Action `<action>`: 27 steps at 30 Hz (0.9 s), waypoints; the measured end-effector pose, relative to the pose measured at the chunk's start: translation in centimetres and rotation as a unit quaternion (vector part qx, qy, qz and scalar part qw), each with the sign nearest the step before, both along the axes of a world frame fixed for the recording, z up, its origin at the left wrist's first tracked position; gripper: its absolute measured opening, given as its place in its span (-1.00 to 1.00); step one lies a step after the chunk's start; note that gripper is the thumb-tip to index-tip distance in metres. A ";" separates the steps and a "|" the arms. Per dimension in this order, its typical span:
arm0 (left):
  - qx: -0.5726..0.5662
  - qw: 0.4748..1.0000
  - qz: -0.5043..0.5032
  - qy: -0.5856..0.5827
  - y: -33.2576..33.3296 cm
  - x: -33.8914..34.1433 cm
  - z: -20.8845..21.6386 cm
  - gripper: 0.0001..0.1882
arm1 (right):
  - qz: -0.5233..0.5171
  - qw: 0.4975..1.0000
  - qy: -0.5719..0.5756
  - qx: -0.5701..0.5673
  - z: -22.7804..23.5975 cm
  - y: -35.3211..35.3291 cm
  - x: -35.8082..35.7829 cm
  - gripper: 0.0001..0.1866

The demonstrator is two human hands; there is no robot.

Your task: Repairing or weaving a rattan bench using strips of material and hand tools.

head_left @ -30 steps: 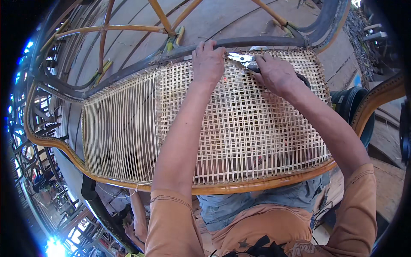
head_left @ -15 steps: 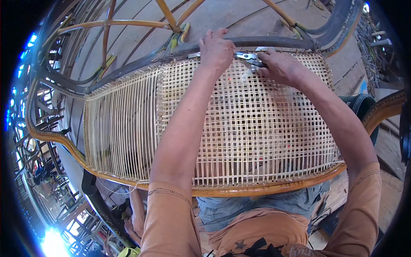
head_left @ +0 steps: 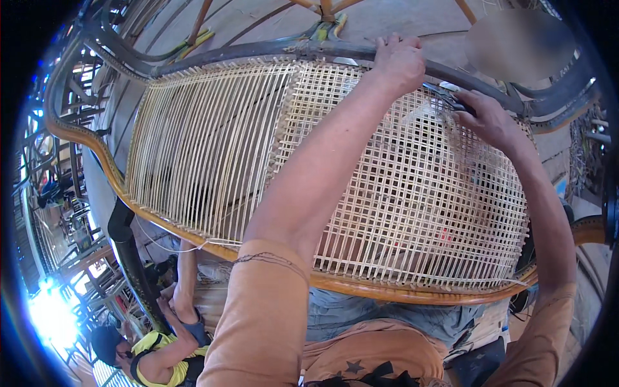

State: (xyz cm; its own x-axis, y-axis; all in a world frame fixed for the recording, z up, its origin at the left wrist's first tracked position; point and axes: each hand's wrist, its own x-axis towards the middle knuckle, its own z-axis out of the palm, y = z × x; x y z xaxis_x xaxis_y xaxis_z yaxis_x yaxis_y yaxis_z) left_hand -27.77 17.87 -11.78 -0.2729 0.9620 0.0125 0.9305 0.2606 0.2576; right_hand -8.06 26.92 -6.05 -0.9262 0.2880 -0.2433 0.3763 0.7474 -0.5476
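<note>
The woven cane panel [head_left: 412,193] spans a curved rattan frame in front of me. Its right part is an open grid; its left part has only lengthwise strands [head_left: 206,142]. At the far rail [head_left: 271,48], my left hand [head_left: 400,64] is closed, fingers curled at the panel's edge; what they pinch is hidden. To its right, my right hand [head_left: 487,119] grips a hand tool [head_left: 445,95] with silver jaws and dark handles, like pliers or snips. The tool's jaws lie along the panel's far edge, just right of my left hand.
A polished near rail [head_left: 412,293] crosses in front of my body. A loose pale strand [head_left: 171,240] hangs at its left. At lower left sits another person in yellow [head_left: 164,361], beside a dark post [head_left: 126,235]. Cane poles stand beyond the far rail.
The view has turned, shifting the panel rightward and tilting it. Both hands and the tool are slightly farther right along the far edge. More of the person in yellow shows.
</note>
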 end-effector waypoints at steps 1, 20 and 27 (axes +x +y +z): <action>0.021 1.000 -0.003 -0.010 -0.4 0.1 -0.1 -0.82 | 0.009 0.995 -0.022 0.101 0.2 -0.3 0.0 -0.57; 0.140 0.985 -0.101 -0.019 1.9 -1.8 16.8 -0.74 | -0.146 0.986 0.044 0.073 9.6 0.5 3.1 -0.44; 0.104 0.967 0.191 -0.135 -22.0 1.1 20.2 -0.69 | -0.219 0.971 0.067 -0.070 13.4 -9.4 16.7 -0.37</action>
